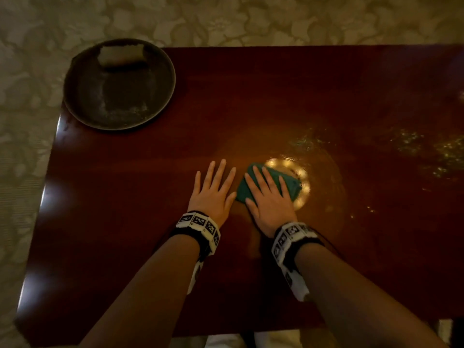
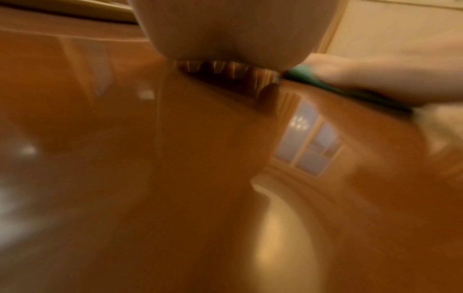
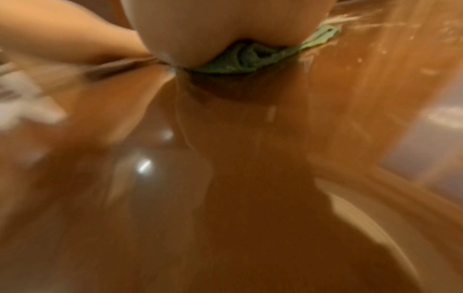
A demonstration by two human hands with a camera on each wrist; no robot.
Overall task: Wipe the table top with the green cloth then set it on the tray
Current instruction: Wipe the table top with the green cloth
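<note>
The green cloth (image 1: 288, 183) lies folded on the dark glossy table top (image 1: 251, 101), near the middle. My right hand (image 1: 267, 194) presses flat on it with straight fingers, covering most of its left part. In the right wrist view the cloth (image 3: 245, 59) bulges out under my palm. My left hand (image 1: 214, 189) lies flat on the bare wood just left of the cloth, fingers spread and holding nothing. The left wrist view shows a green edge of the cloth (image 2: 325, 83) under the right hand. A round dark tray (image 1: 120, 109) sits at the table's far left corner.
A pale folded cloth (image 1: 121, 55) rests at the back of the tray. Smears and specks (image 1: 406, 144) glint on the wood to the right of my hands. A bright lamp reflection (image 1: 301, 197) lies beside the green cloth. Patterned carpet (image 1: 226, 18) surrounds the table.
</note>
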